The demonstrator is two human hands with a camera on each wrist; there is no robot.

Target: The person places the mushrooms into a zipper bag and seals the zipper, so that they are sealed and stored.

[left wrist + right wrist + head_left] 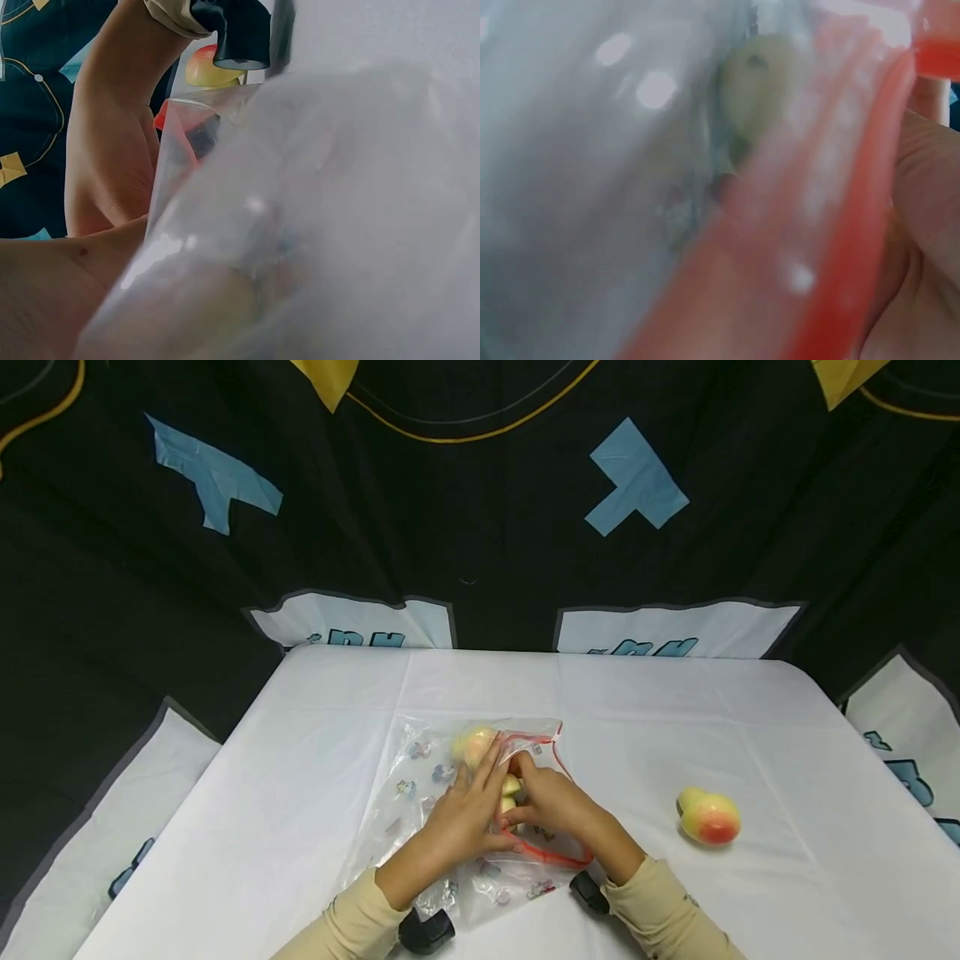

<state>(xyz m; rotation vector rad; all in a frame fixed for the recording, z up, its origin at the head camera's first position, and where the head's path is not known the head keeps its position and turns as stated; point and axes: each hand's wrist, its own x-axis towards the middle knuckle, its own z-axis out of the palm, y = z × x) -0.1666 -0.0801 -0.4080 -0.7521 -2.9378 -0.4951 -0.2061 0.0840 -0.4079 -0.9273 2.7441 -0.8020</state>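
A clear plastic zip bag with small printed figures and a red-edged mouth lies on the table. My left hand holds the bag by its mouth, fingers stretched over the film and thumb at the red edge. The right hand reaches into the mouth; its thumb and fingers grip a yellow toy fruit, partly hidden by the hands. Another yellow fruit shows through the film near the bag's far edge. In the right wrist view, a greenish-yellow fruit appears blurred behind the plastic.
A yellow pear-shaped fruit with a red blush lies on the white-covered table, right of the bag. Black wrist devices sit under both wrists. A dark curtain with blue tape hangs behind the table.
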